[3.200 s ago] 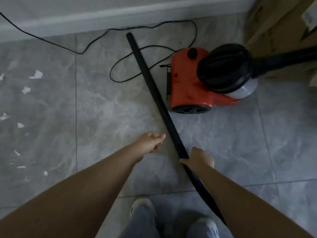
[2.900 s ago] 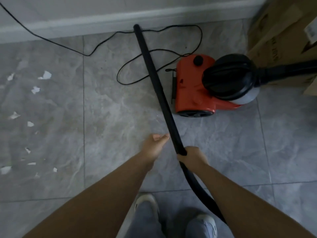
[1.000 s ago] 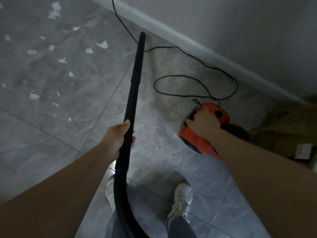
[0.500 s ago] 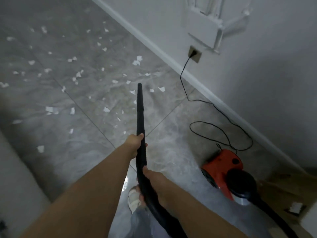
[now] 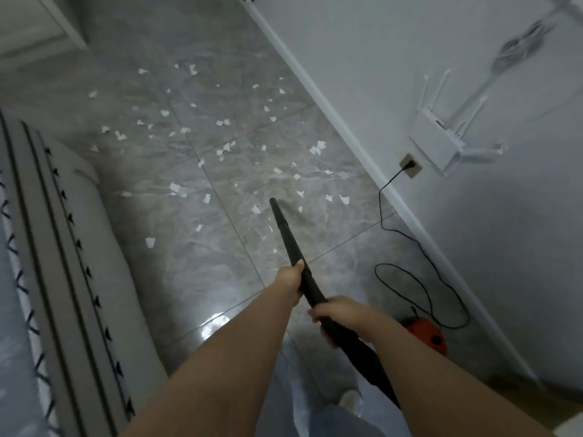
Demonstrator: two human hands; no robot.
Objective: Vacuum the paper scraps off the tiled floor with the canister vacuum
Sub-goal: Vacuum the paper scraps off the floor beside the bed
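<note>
Head view: 2 hands, left hand [image 5: 291,276] and right hand [image 5: 339,312], each grip wrapped around 1 black vacuum wand [image 5: 288,239]; dozens of paper scraps [image 5: 176,189] litter open floor [image 5: 195,263] beyond its tip, between sofa [image 5: 63,263] and baseboard [image 5: 340,127].

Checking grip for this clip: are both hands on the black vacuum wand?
Yes, the left hand grips the black vacuum wand further up and the right hand grips it lower, near the body.

1 head view only, looks forward and down over forearms at tiled floor [image 5: 202,272]
</note>
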